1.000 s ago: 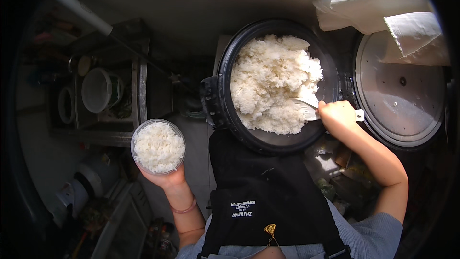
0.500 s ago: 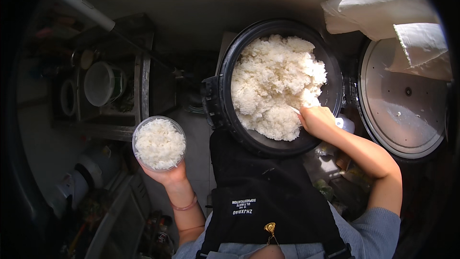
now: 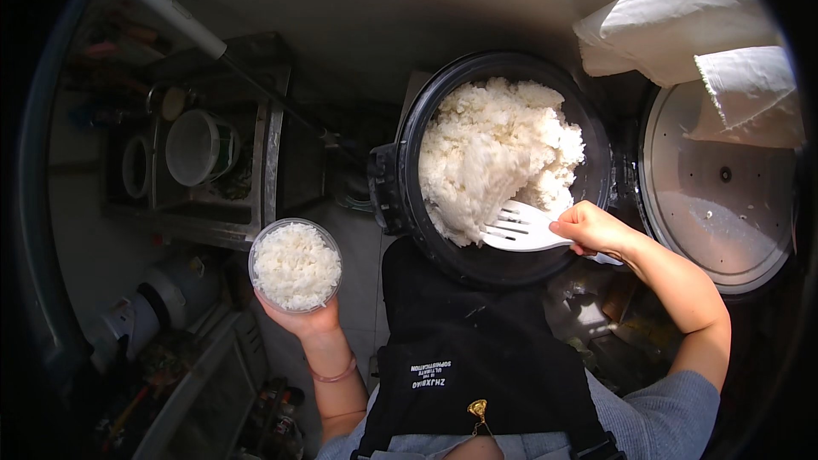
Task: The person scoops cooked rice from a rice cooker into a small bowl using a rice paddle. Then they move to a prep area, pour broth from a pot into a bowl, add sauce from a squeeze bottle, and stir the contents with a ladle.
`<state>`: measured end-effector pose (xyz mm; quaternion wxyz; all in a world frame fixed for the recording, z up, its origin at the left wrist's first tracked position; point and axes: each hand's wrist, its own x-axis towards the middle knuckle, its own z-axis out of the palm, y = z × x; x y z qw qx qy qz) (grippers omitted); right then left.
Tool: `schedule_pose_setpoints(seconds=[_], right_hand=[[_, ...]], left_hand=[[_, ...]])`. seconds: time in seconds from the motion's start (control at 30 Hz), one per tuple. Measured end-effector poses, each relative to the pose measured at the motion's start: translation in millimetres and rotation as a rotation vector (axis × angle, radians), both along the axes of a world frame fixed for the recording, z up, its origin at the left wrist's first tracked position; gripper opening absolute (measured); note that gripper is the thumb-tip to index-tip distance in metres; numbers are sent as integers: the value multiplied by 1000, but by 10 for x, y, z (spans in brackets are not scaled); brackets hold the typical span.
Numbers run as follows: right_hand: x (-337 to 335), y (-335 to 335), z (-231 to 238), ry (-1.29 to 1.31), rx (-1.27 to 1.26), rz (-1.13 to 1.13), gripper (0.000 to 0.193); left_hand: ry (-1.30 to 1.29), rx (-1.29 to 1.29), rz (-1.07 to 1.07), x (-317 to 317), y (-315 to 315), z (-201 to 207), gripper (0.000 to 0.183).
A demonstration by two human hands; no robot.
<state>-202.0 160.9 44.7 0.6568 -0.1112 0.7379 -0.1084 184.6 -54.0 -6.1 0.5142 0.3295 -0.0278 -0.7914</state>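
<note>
A large dark rice cooker [image 3: 404,132] stands in front of me, heaped with cooked white rice [image 3: 503,132]. My right hand [image 3: 592,228] grips a white slotted rice paddle [image 3: 527,228] by its handle, over the near right side of the cooker. The paddle's tines press against the rice at its near edge. Away to the left, my left hand [image 3: 308,317] holds up a clear round plastic container [image 3: 254,277] from underneath. Rice [image 3: 296,266] fills that container to a mound at the rim. The fingers beneath it are mostly hidden.
The cooker's metal lid [image 3: 724,213] hangs open at the right, with white cloth [image 3: 682,21] draped over it. At the left is a metal sink [image 3: 268,170] holding a white bucket [image 3: 192,149]. A grey pole [image 3: 170,13] slants across the upper left.
My right hand has pulled back toward me and to the right, bringing the paddle out of the rice into sight. Some rice at the near edge has shifted. The left hand still holds the container.
</note>
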Motion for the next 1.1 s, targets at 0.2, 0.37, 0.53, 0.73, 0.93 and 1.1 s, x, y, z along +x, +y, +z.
schedule_pose_setpoints(seconds=[0.2, 0.37, 0.53, 0.73, 0.93, 1.1], right_hand=[[111, -42, 356, -41, -48, -263, 38], [188, 56, 563, 750, -402, 417, 34], [172, -400, 278, 1359, -641, 998, 31], [110, -1225, -49, 1418, -738, 1014, 30], [269, -674, 38, 1080, -516, 1058, 22], [140, -509, 649, 1393, -656, 1357, 27]], left_hand=[[-117, 80, 39, -18, 17, 43, 52], [-88, 73, 34, -47, 10, 99, 52], [77, -12, -79, 40, -9, -71, 51], [36, -31, -95, 52, -15, -3, 50], [7, -4, -25, 63, 9, -8, 51], [15, -7, -38, 78, 4, -78, 52]])
